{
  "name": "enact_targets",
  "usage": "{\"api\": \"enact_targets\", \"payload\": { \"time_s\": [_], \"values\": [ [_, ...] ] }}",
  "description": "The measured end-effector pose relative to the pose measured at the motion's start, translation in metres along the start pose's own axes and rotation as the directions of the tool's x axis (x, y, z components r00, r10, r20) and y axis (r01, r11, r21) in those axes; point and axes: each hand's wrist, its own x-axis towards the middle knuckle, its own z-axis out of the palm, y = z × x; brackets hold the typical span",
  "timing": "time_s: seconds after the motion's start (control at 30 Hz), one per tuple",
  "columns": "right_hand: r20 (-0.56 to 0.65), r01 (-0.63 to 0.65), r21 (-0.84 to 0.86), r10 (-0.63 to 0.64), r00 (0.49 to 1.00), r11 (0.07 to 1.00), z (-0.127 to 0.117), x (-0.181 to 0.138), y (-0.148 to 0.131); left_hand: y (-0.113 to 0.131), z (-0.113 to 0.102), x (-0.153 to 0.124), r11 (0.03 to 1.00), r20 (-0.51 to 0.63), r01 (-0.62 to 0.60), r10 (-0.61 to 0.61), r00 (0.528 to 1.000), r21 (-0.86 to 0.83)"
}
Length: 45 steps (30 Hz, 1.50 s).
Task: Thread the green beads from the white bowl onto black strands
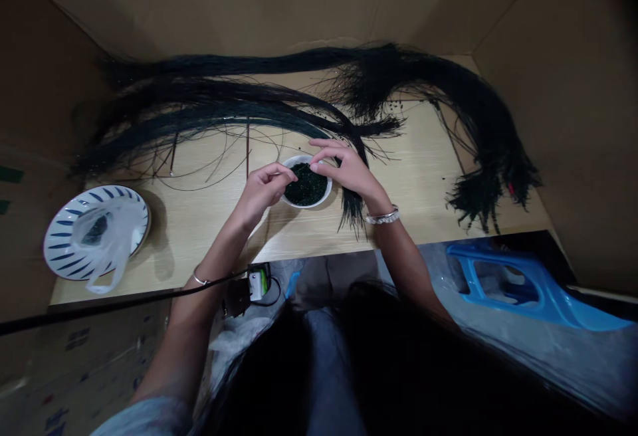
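Observation:
A small white bowl stands on the table, full of tiny dark green pieces that look like beads. My left hand is over the bowl's left rim, thumb and forefinger pinched together. Over the right rim, my right hand brings its thumb and forefinger together while its other fingers stretch outward. Whatever either pinch holds is too small to make out. Just behind and beside the right hand runs a bundle of dark strands, its cut ends hanging to the right of the bowl.
More dark strand bundles lie along the back, and a thick one curves down at the right. A striped plate with a plastic bag sits at the left. A black cable crosses the front; a blue stool stands below right.

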Motion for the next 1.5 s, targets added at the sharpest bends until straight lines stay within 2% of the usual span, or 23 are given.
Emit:
{"api": "enact_targets", "payload": {
  "time_s": [0.17,0.3,0.6,0.97,1.5],
  "values": [
    [0.032,0.002,0.192,-0.008,0.999,0.981,-0.0023,-0.0007,-0.0042,0.0002,0.0005,-0.001,1.0,0.011,-0.008,0.008,1.0,-0.015],
    [0.048,0.0,0.274,-0.014,0.999,0.962,-0.002,-0.0009,-0.0041,-0.0017,-0.0003,-0.0002,0.999,0.016,-0.016,0.017,1.0,-0.03],
    [0.041,0.052,0.253,-0.065,0.997,0.966,-0.0046,-0.0003,-0.005,-0.0018,-0.0005,-0.0014,0.998,0.032,-0.032,0.034,0.999,-0.054],
    [0.072,0.035,0.342,-0.063,0.995,0.939,-0.0029,-0.0001,-0.0033,-0.0008,-0.0001,-0.0027,0.993,0.038,-0.062,0.066,0.997,-0.105],
    [0.033,0.063,0.291,-0.075,0.997,0.955,-0.0036,0.0001,-0.0058,-0.002,-0.0017,-0.0032,0.991,0.027,-0.064,0.067,0.997,-0.114]
  ]
}}
